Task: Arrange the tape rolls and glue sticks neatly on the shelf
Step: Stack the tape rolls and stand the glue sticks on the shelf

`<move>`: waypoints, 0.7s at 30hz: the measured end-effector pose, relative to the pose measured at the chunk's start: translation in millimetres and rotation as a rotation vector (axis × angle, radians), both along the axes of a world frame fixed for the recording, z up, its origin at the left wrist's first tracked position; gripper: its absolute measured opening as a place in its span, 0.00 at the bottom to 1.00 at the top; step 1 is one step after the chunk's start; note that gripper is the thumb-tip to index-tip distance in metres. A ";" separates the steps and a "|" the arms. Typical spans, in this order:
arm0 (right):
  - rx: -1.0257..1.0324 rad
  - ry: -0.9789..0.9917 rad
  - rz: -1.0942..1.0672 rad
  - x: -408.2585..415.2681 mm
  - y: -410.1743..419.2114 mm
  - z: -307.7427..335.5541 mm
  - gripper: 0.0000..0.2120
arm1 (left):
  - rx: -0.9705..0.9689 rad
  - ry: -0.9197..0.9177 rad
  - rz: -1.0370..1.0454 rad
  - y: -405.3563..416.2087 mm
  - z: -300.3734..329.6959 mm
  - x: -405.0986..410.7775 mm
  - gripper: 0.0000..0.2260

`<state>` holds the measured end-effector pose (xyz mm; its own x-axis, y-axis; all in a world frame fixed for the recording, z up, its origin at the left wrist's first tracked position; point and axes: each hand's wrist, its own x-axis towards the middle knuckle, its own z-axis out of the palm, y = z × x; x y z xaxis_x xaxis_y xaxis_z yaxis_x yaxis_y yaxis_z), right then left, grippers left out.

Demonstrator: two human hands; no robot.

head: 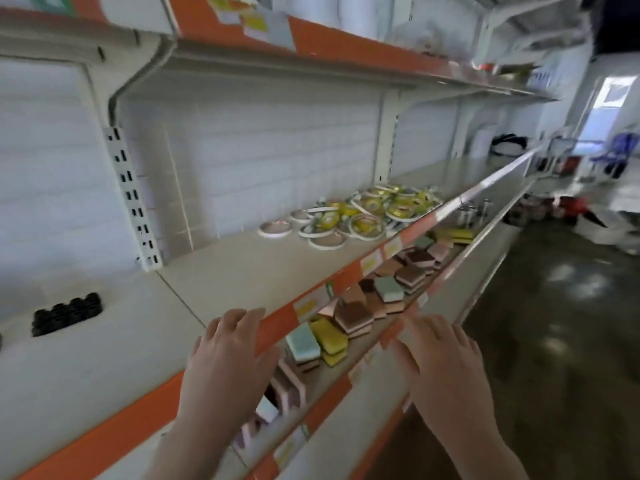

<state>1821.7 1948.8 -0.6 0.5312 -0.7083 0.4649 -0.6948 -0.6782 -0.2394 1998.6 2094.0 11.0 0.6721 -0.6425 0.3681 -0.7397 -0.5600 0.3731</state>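
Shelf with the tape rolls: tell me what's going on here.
A person stands at a store shelf with both hands empty. The left hand rests open at the shelf's orange front edge, and the right hand hovers open over the edge of the shelf below. The tape rolls lie in a loose, untidy pile farther along the shelf, untouched. Coloured sponges sit on the lower shelf. Sorting has not visibly begun; no glue sticks are clearly identifiable.

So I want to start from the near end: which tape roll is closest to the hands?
The white roll at the pile's left edge, lying flat apart from the yellow-labelled ones.
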 end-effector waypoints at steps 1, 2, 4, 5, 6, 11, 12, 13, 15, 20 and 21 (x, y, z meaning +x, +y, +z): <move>0.011 -0.008 0.001 -3.6 -18.6 -0.9 0.16 | 0.011 -0.010 -0.024 -20.3 -0.3 -2.1 0.24; 0.019 -0.018 -0.004 -5.0 -37.2 -2.1 0.16 | 0.011 -0.022 -0.041 -40.4 -0.4 -2.5 0.24; 0.022 -0.054 -0.018 -2.4 -74.6 -8.1 0.14 | -0.010 -0.035 -0.058 -78.9 0.0 0.6 0.23; 0.015 -0.070 -0.031 0.9 -93.6 -12.6 0.13 | -0.019 -0.038 -0.058 -98.1 -0.1 3.6 0.23; 0.009 -0.070 -0.041 5.1 -112.8 -16.9 0.13 | -0.021 -0.039 -0.061 -118.0 -0.9 7.4 0.23; -0.011 -0.079 -0.065 40.1 -209.0 -21.3 0.13 | -0.052 -0.046 -0.079 -217.5 -3.7 33.0 0.24; -0.025 -0.090 -0.063 47.2 -228.4 -21.1 0.13 | -0.055 -0.044 -0.076 -235.8 -2.6 37.7 0.24; -0.038 -0.098 -0.059 54.0 -248.2 -19.5 0.13 | -0.056 -0.044 -0.072 -253.8 -0.5 42.3 0.24; -0.057 -0.106 -0.046 67.3 -286.4 -13.4 0.12 | -0.064 -0.045 -0.071 -286.7 5.7 53.9 0.23; 0.019 -0.083 0.042 99.1 -368.4 -5.5 0.15 | -0.053 -0.080 0.008 -349.3 12.2 83.9 0.22; 0.022 -0.087 0.072 106.2 -382.8 -5.1 0.15 | -0.051 -0.096 0.033 -359.7 11.0 87.2 0.23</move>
<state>1927.9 1566.0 -5.7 0.5394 -0.6803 0.4963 -0.6205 -0.7195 -0.3119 2085.8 1734.3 22.0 0.6528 -0.5990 0.4638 -0.7547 -0.5669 0.3301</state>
